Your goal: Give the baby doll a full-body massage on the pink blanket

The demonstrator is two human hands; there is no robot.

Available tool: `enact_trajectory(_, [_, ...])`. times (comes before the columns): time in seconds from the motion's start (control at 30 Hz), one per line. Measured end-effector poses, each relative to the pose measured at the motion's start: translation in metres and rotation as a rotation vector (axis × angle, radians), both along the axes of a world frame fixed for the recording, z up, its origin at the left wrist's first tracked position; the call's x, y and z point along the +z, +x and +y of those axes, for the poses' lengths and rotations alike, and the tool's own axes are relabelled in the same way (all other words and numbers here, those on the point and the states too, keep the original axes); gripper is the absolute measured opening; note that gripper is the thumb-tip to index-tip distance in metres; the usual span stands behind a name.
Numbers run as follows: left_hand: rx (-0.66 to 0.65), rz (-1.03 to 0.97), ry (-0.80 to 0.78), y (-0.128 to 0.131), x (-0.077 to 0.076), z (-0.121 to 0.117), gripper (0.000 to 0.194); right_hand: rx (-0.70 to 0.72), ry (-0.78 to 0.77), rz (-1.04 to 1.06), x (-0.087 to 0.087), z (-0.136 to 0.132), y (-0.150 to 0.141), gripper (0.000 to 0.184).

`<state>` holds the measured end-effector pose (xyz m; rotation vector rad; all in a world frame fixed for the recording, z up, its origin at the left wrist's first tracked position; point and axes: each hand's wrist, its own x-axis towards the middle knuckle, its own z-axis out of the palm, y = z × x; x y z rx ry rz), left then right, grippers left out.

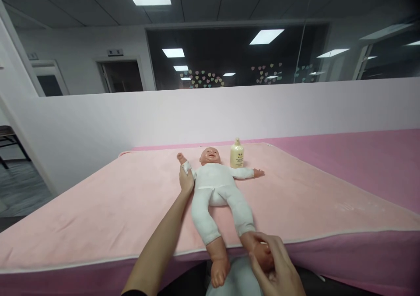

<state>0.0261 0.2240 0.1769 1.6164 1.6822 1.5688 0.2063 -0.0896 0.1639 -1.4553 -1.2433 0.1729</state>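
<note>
A baby doll (215, 180) with a white cloth body lies on its back on a pink blanket (131, 204), its feet hanging past the near edge. My left hand (186, 180) is wrapped round the doll's raised arm at the left, below its small hand. Around the doll's foot at the right, my right hand (277, 265) curls its thumb and fingers. The doll's other arm stretches out flat to the right. Just above that arm stands a pale yellow pump bottle (236, 154).
A low white wall (210, 116) with glass above it runs behind the padded surface. Darker pink padding (367, 164) shows at the right. At the far left, a dark table (9, 136) stands on the grey floor beyond the partition.
</note>
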Motion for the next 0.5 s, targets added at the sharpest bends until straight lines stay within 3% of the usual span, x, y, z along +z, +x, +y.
enact_trajectory(0.07, [0.043, -0.083, -0.020, -0.003, -0.001, 0.002, 0.044, -0.055, 0.043, 0.042, 0.003, 0.006, -0.002, 0.035])
enact_trajectory(0.13, [0.015, -0.122, 0.041, -0.004, -0.002, 0.003, 0.043, -0.102, 0.131, 0.074, 0.018, 0.023, 0.002, 0.046])
enact_trajectory(0.23, [-0.147, -0.146, 0.155, -0.001, -0.003, 0.004, 0.043, -0.061, 0.221, 0.039, 0.049, 0.065, 0.009, 0.050])
enact_trajectory(0.33, [-0.331, -0.074, 0.199, 0.006, -0.002, 0.001, 0.043, 0.066, 0.116, -0.087, 0.071, 0.109, 0.006, 0.042])
enact_trajectory(0.43, [-0.399, 0.043, 0.214, 0.011, 0.001, -0.001, 0.046, 0.021, 0.010, -0.155, 0.076, 0.125, -0.003, 0.040])
enact_trajectory(0.5, [-0.368, 0.043, 0.197, 0.012, 0.001, 0.000, 0.045, -0.017, 0.034, -0.165, 0.070, 0.110, -0.008, 0.039])
